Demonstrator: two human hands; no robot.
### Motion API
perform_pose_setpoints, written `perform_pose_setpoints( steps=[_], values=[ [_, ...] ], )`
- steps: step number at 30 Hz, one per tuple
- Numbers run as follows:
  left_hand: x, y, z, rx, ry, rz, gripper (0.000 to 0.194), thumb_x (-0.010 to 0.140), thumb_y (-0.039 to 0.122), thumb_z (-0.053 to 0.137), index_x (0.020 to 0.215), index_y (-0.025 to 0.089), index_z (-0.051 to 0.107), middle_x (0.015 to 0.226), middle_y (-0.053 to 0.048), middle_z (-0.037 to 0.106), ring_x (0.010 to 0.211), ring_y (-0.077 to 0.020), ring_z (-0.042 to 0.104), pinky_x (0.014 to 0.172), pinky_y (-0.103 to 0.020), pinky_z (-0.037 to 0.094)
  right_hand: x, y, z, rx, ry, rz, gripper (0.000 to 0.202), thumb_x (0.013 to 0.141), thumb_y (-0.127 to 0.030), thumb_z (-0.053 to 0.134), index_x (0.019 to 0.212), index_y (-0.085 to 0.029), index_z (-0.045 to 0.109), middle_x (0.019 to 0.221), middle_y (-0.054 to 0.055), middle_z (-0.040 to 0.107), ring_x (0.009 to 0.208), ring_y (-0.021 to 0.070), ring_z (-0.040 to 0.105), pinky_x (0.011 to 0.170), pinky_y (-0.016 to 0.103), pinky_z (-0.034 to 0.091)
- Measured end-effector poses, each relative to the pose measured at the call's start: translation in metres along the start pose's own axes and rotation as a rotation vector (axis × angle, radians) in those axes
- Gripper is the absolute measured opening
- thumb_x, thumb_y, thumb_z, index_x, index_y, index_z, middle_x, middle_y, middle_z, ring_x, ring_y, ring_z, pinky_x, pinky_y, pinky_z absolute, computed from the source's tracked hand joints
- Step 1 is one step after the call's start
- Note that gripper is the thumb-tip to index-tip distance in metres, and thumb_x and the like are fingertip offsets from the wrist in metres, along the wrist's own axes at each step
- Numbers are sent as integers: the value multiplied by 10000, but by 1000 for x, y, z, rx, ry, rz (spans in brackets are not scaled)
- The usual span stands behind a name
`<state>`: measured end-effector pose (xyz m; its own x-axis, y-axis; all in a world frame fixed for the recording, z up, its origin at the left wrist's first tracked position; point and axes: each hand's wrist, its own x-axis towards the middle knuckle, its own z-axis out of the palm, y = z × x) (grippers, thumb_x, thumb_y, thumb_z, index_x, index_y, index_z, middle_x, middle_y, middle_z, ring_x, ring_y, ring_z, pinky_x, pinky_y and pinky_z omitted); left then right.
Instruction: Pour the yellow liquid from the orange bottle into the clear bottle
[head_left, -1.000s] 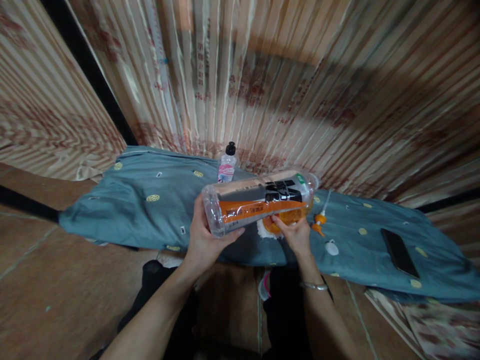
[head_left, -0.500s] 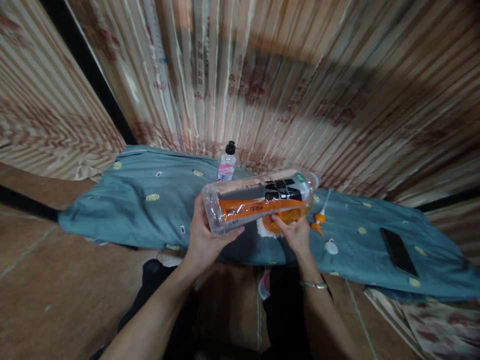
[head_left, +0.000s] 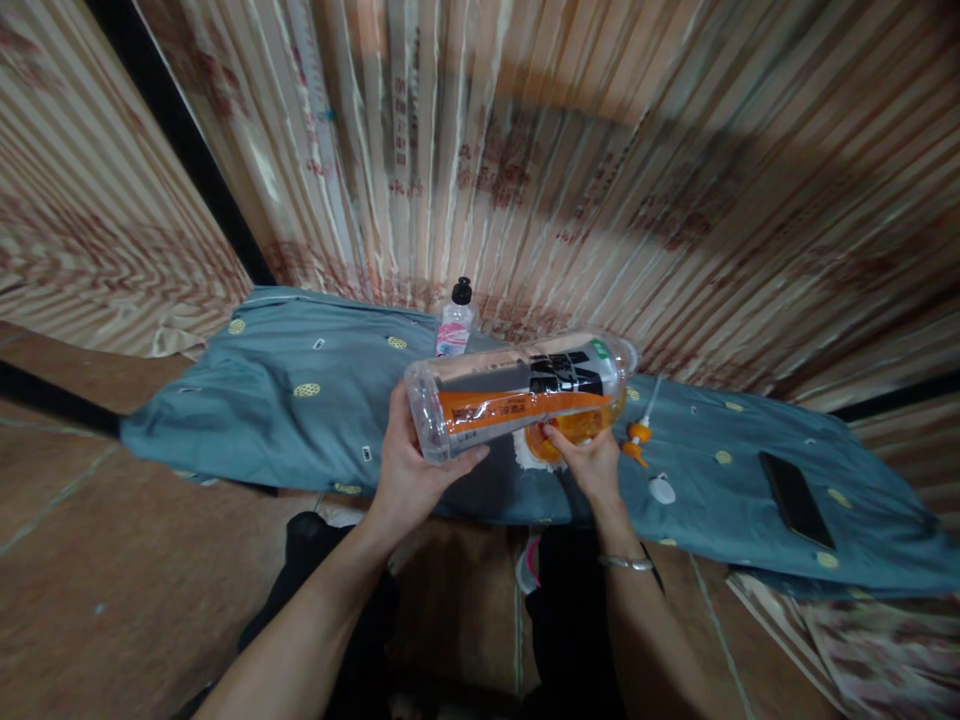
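My left hand is wrapped round the base end of a large clear plastic bottle with an orange, black and grey label. This bottle lies almost level, its neck pointing right and slightly up. Below its right half, my right hand grips a bottle of orange liquid, partly hidden behind the clear one. Whether the two bottles' mouths meet cannot be seen. A ragged white piece shows beside the orange bottle. Right of my right hand lie an orange pump top with a pale tube and a white round cap.
A small bottle with a black cap stands behind the clear bottle. Toward the right end of the blue-green cloth surface lies a dark phone. A pleated curtain hangs along the back, with black poles at the left.
Both hands keep their hold on the bottles, with almost no movement. The whole view has shifted very slightly.
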<state>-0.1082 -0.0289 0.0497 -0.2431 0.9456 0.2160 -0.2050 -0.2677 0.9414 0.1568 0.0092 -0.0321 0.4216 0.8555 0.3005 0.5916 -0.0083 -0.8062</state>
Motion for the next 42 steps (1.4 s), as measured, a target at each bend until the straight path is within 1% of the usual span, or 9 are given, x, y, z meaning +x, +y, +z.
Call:
perform_pose_setpoints(
  steps=[5,9,16,20,24,27,35,38,42],
  values=[
    [1,1,-1,15,-1,-5,901,466,369,1016,1242,199,591,1321,-142,705,1258,-383,697,1117,-598,569,0,-3,-1,-5,7,34,769,586,-726,825,1091,-168,667,1092,192,790,1050,385,751,973,526,583],
    [1,1,0,18,-2,-29,920,467,364,1010,1257,191,571,1333,-148,695,1241,-376,706,1112,-603,570,0,-5,-1,16,-14,48,794,590,-733,813,1116,-157,664,1137,206,780,1075,396,747,999,559,566],
    [1,0,-1,10,-8,-34,934,470,351,1011,1279,192,572,1336,-147,693,1274,-389,683,1138,-620,544,0,1,1,-1,5,11,730,608,-695,842,1092,-174,673,1065,175,795,1041,374,755,943,497,592],
    [1,0,-1,19,-17,-36,938,478,338,1009,1292,188,568,1338,-149,684,1293,-392,672,1165,-627,520,1,0,0,-21,22,6,752,595,-732,821,1077,-175,669,1075,185,794,1020,382,754,944,523,584],
    [0,0,-1,15,-12,-32,943,479,334,1009,1298,194,565,1357,-148,675,1315,-392,658,1172,-631,513,1,-3,0,-33,9,39,805,582,-751,807,1116,-169,652,1131,209,773,1075,405,739,967,547,569],
    [0,-1,-1,-1,-22,-35,938,483,340,1006,1295,196,560,1373,-148,662,1310,-386,657,1179,-625,506,1,-1,0,-36,7,47,787,575,-740,821,1099,-176,656,1099,193,778,1059,399,741,962,540,569],
    [1,-1,0,7,-19,-12,893,487,344,998,1254,201,563,1276,-118,696,1225,-358,707,1101,-572,577,1,-2,-1,-11,1,27,755,590,-721,829,1084,-169,678,1097,189,791,1036,389,750,966,550,579],
    [1,-3,0,-10,-23,-22,920,477,350,1005,1265,201,554,1292,-125,692,1211,-361,715,1074,-564,597,1,-2,-1,24,-30,21,734,608,-694,841,1094,-168,681,1079,182,799,1035,388,758,953,528,598],
    [0,-4,0,-13,-26,-23,921,479,360,1011,1264,203,558,1309,-124,688,1212,-362,715,1065,-565,603,1,-1,-1,35,-25,20,719,607,-673,853,1102,-182,681,1034,162,806,1039,394,761,937,521,609]
  ],
)
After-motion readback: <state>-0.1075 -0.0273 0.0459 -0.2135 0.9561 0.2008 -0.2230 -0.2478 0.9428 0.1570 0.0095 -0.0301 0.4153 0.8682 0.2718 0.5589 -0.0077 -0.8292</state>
